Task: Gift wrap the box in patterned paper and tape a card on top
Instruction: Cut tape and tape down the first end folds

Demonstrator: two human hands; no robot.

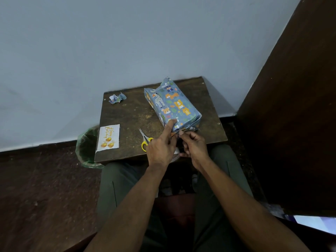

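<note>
Here the box [172, 104] lies wrapped in blue animal-print paper.

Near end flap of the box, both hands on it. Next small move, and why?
Probably press the flap flat and tape it. The left hand pins the wrapped box from above, the right hand pinches the near-end fold, and the card lies unattached.

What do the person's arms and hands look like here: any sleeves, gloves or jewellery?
Both forearms are bare to the bottom edge of the picture, with no sleeves in view. The left hand and right hand wear no gloves, and no rings, watch or wristbands show. Dark olive trousers cover the legs below.
</note>
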